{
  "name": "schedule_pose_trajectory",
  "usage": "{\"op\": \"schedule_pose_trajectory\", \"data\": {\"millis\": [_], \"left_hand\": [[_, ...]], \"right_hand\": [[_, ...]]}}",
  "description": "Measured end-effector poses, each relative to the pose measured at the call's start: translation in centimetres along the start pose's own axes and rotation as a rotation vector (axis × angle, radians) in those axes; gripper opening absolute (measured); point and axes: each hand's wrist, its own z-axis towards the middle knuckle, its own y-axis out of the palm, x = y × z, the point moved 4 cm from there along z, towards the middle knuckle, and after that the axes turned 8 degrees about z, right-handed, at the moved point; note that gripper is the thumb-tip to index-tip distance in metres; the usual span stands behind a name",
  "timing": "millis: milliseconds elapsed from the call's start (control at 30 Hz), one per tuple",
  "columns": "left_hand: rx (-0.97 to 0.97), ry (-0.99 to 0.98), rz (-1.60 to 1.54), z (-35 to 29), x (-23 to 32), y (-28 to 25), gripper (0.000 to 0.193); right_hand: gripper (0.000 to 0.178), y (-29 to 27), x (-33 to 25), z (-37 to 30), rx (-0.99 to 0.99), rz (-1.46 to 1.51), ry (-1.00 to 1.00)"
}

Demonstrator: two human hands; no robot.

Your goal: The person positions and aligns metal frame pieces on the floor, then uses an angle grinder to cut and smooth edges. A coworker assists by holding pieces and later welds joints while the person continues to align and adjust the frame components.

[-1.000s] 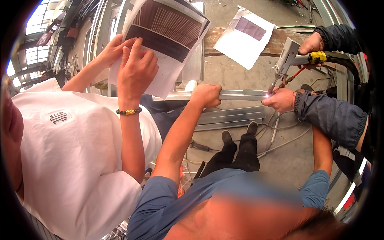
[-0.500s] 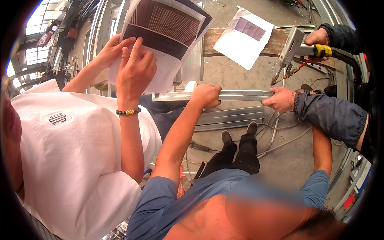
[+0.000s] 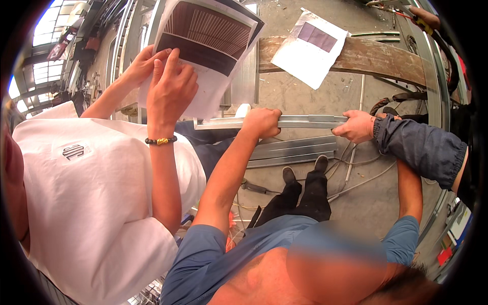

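My left hand (image 3: 262,123) is closed around a long silver metal channel (image 3: 300,121), held level above the floor. A co-worker's hand (image 3: 354,127) in a grey oversleeve (image 3: 419,145) grips the channel's right end. My right forearm (image 3: 409,190) passes up behind that oversleeve, which hides the hand. Left of me, a person in a white shirt (image 3: 96,188) holds printed sheets (image 3: 203,61) with both hands. The co-worker's other hand (image 3: 426,19), at the upper right rim, is beside a tool with a yellow band and red line, only partly in view.
A brown plank (image 3: 381,57) crosses the far side, with a white printed sheet (image 3: 311,48) lying on it. Flat metal profiles (image 3: 292,151) rest on the floor beyond my shoes (image 3: 320,163). Cables (image 3: 363,161) run across the concrete. A metal frame (image 3: 437,76) stands at right.
The co-worker's hand with the yellow-banded tool has swung away from above the channel to the upper right rim. My left hand and the channel have stayed put.
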Motion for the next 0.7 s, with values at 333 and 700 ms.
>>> {"op": "schedule_pose_trajectory", "data": {"millis": [333,700], "left_hand": [[0.015,0.007,0.014,0.8,-0.3,1.3,0.028],[0.037,-0.013,-0.003,0.4,-0.3,0.6,0.028]], "right_hand": [[0.062,0.6,-0.6,0.1,-0.009,-0.102,-0.020],[0.059,0.3,0.4,-0.3,0.010,-0.167,-0.042]]}}
